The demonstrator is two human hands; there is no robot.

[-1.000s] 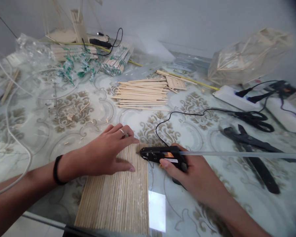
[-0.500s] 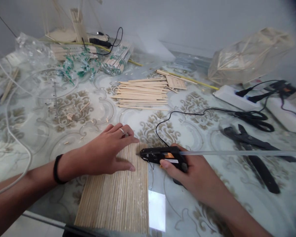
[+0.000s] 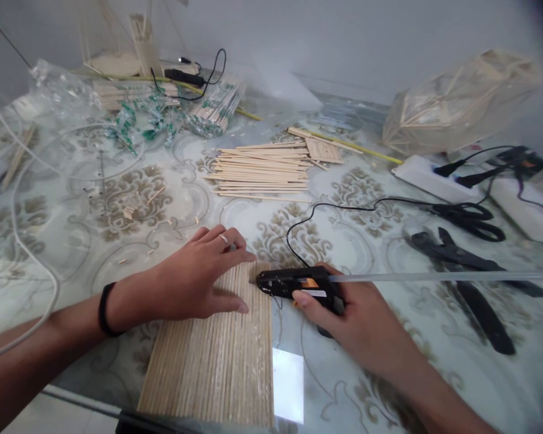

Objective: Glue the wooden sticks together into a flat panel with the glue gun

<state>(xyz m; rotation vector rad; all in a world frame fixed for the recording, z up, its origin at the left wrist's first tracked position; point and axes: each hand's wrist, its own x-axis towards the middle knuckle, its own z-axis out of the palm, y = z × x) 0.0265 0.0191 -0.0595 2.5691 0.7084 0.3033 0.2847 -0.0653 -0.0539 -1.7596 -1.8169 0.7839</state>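
Observation:
A flat panel of thin wooden sticks (image 3: 217, 361) lies on the glass table top in front of me. My left hand (image 3: 194, 280) rests flat on its upper left part, fingers stretched out and pressing down; a ring is on one finger and a black band on the wrist. My right hand (image 3: 357, 316) is closed round a black glue gun (image 3: 294, 283). The gun's nozzle touches the panel's upper right edge, next to my left fingertips. A long clear glue stick (image 3: 434, 277) juts from the gun's back to the right, and its black cord (image 3: 326, 208) loops away over the table.
A pile of loose sticks (image 3: 262, 169) lies beyond the panel. Black scissors (image 3: 466, 214), black pliers (image 3: 461, 271) and a white power strip (image 3: 428, 178) are at the right. A plastic-wrapped stick model (image 3: 457, 102) stands at the back right. Stick bundles (image 3: 212, 111) and bags (image 3: 63, 90) are at the back left.

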